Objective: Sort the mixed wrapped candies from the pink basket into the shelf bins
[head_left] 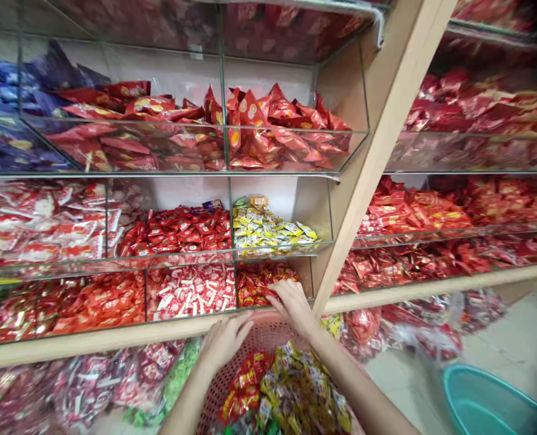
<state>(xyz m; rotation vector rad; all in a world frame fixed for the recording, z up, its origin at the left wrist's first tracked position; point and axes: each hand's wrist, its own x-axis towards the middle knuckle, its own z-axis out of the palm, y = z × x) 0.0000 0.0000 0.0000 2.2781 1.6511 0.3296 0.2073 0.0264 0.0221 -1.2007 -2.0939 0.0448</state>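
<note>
My right hand [290, 304] reaches over the front of the lowest shelf, its fingers stretched over red-and-yellow wrapped candies [252, 284] in the right-end compartment. Nothing shows in its grasp. At the left of a pink perforated basket [268, 331], my left hand [225, 339] lies by the rim, thumb and fingers apart. Whether it touches the rim, I cannot tell. Inside the basket are red packets [250, 374], a large heap of yellow-and-brown wrapped candies [302, 386] and some green wrappers at the bottom.
Glass-fronted shelves hold white-and-red candies [196, 287], red candies [182, 229], yellow candies [268, 226] and larger red packets [268, 127]. A wooden upright [377, 145] divides the shelving. Bagged sweets [91, 386] lie below. A teal tub [490, 399] stands on the floor at right.
</note>
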